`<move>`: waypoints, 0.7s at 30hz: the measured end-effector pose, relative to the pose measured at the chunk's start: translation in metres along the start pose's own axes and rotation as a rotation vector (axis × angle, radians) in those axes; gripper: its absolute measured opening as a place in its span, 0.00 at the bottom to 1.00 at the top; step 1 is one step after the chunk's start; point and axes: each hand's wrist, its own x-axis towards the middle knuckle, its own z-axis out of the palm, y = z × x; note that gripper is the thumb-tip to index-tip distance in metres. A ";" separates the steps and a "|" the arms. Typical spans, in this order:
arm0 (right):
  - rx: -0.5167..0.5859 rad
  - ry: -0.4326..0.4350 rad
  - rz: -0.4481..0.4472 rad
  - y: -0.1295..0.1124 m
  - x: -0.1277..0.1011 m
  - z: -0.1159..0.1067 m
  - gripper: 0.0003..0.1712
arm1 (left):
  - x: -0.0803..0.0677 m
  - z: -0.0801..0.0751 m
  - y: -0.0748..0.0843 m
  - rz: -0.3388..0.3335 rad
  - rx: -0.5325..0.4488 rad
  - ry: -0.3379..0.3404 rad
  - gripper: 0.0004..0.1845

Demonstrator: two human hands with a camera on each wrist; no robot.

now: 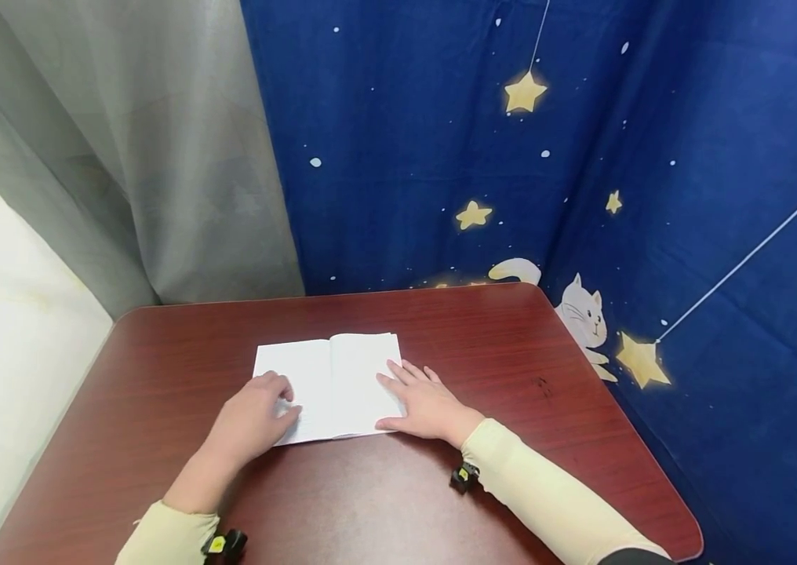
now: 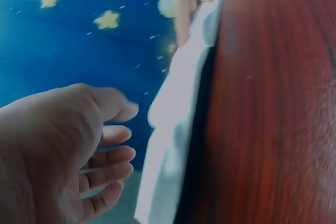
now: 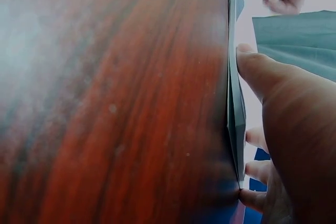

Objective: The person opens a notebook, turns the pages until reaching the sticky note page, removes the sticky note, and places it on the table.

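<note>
**Two hands on an open booklet**

The right hand (image 1: 429, 406) lies flat on the right-hand page of the open booklet (image 1: 331, 384), fingers straight and spread, thumb along the booklet's near edge; it presses the page rather than gripping it. In the right wrist view the same hand (image 3: 294, 129) has its thumb against the paper's edge (image 3: 234, 103). The left hand (image 1: 255, 417) rests on the booklet's left-hand page with its fingers bent, the fingertips touching the paper near the page's outer edge. In the left wrist view the fingers (image 2: 113, 156) are loosely curled just beside the white pages (image 2: 173, 145), and whether they pinch a leaf cannot be told.

The booklet lies open and flat on a dark reddish wooden table (image 1: 497, 345), near the table's middle. Behind the booklet hangs a blue curtain (image 1: 441, 141) printed with yellow stars and a white cat (image 1: 584, 314). Left of the booklet, beyond the table, hangs a grey curtain (image 1: 158, 157).
</note>
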 end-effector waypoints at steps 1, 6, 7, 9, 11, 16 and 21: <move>0.001 0.000 0.000 0.000 0.000 -0.001 0.55 | 0.003 0.004 0.002 0.031 0.014 -0.010 0.16; 0.010 -0.002 -0.002 -0.001 0.000 -0.002 0.55 | 0.010 0.018 0.006 0.085 0.069 -0.098 0.41; 0.010 -0.003 -0.001 -0.001 0.000 -0.002 0.55 | 0.011 0.019 0.006 0.085 0.076 -0.112 0.44; 0.004 -0.004 0.003 -0.001 0.000 -0.002 0.55 | 0.013 0.021 0.006 0.083 0.079 -0.137 0.49; -0.004 -0.005 0.006 -0.001 0.000 -0.001 0.55 | 0.015 0.022 0.005 0.084 0.082 -0.160 0.52; -0.010 -0.011 0.009 -0.001 0.000 -0.001 0.55 | 0.017 0.023 0.004 0.075 0.069 -0.226 0.56; -0.004 -0.016 0.011 -0.002 -0.001 -0.002 0.55 | 0.016 0.025 0.004 0.039 0.045 -0.293 0.58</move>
